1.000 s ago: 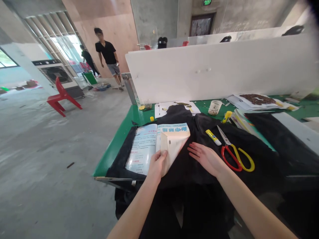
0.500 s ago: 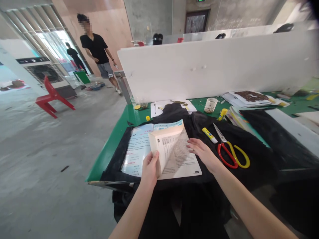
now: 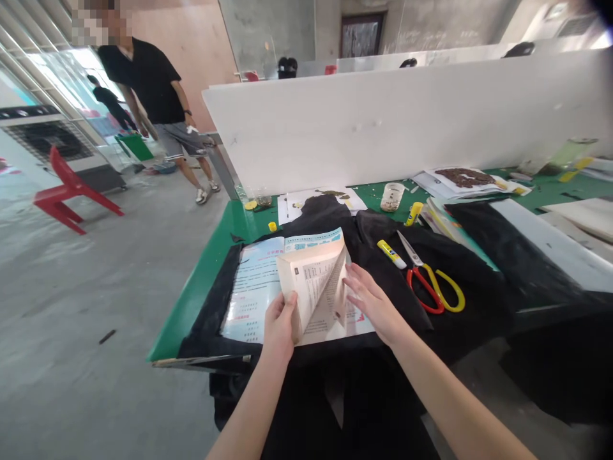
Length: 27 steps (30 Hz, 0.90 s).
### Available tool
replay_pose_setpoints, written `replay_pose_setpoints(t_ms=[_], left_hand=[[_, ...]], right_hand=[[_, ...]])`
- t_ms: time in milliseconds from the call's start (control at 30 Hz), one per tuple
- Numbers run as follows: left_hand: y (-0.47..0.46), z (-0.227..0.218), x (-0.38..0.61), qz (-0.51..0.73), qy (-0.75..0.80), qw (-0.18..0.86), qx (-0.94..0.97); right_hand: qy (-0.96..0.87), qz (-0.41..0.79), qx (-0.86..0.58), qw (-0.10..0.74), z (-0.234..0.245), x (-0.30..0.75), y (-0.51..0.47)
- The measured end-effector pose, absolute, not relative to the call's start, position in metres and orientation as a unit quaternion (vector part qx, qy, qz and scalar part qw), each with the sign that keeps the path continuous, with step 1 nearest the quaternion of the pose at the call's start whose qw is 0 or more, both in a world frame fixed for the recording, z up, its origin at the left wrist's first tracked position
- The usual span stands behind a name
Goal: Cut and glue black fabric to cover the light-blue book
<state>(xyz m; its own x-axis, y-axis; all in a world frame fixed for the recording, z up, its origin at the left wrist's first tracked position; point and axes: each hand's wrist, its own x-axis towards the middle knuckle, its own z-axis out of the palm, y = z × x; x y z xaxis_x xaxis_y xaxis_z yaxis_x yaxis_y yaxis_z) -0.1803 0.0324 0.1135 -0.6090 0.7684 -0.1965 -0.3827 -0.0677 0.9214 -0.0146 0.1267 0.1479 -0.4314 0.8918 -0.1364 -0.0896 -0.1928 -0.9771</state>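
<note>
A softcover book (image 3: 306,271) lies open on black cloth (image 3: 320,216), its blue-and-white cover (image 3: 249,294) spread out to the left. My left hand (image 3: 278,324) grips the book's block of pages near the lower left, thumb on top. At the right edge of a lifted, bent page, my right hand (image 3: 373,303) has its fingers stretched out and slightly apart, touching the paper. To the right of that hand lie a yellow-and-white glue stick (image 3: 391,254) and scissors (image 3: 433,281) with red and yellow handles.
A white partition (image 3: 383,121) stands along the back of the green table (image 3: 191,300). Near it are a plastic cup (image 3: 391,197), a second glue stick (image 3: 414,213) and papers (image 3: 472,180) bearing brown material. Leftward, a person (image 3: 153,89) walks near a red chair (image 3: 71,191).
My right hand has moved left against the book, and the pages on its right side are now lifted and curled. The left hand keeps its grip. The walking person appears nearer.
</note>
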Motion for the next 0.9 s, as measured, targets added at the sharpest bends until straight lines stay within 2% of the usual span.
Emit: replay_pose_setpoints(t_ms=[67, 133, 300, 433, 533, 667, 767, 900], left_hand=[[0.032, 0.114, -0.18, 0.716, 0.539, 0.409, 0.171], [0.032, 0.115, -0.18, 0.722, 0.528, 0.416, 0.163], [0.033, 0.114, -0.179, 0.718, 0.529, 0.418, 0.171], [0.031, 0.111, -0.177, 0.698, 0.564, 0.386, 0.216], [0.027, 0.113, -0.174, 0.657, 0.621, 0.312, 0.294], [0.022, 0.12, -0.166, 0.559, 0.687, 0.218, 0.41], [0.018, 0.132, -0.161, 0.505, 0.65, 0.184, 0.537], [0.02, 0.156, -0.174, 0.438, 0.56, 0.168, 0.683]], right_hand=[[-0.455, 0.691, -0.375, 0.418, 0.139, -0.015, 0.128], [-0.451, 0.691, -0.38, 0.419, 0.129, -0.01, 0.132], [-0.549, 0.693, -0.379, 0.274, 0.127, -0.002, 0.135], [-0.434, 0.762, -0.403, 0.262, 0.132, -0.018, 0.137], [-0.375, 0.811, -0.38, 0.24, 0.135, -0.029, 0.147], [-0.419, 0.812, -0.368, 0.17, 0.152, -0.035, 0.159], [-0.464, 0.792, -0.379, 0.116, 0.167, -0.04, 0.165], [-0.455, 0.804, -0.367, 0.108, 0.177, -0.043, 0.169]])
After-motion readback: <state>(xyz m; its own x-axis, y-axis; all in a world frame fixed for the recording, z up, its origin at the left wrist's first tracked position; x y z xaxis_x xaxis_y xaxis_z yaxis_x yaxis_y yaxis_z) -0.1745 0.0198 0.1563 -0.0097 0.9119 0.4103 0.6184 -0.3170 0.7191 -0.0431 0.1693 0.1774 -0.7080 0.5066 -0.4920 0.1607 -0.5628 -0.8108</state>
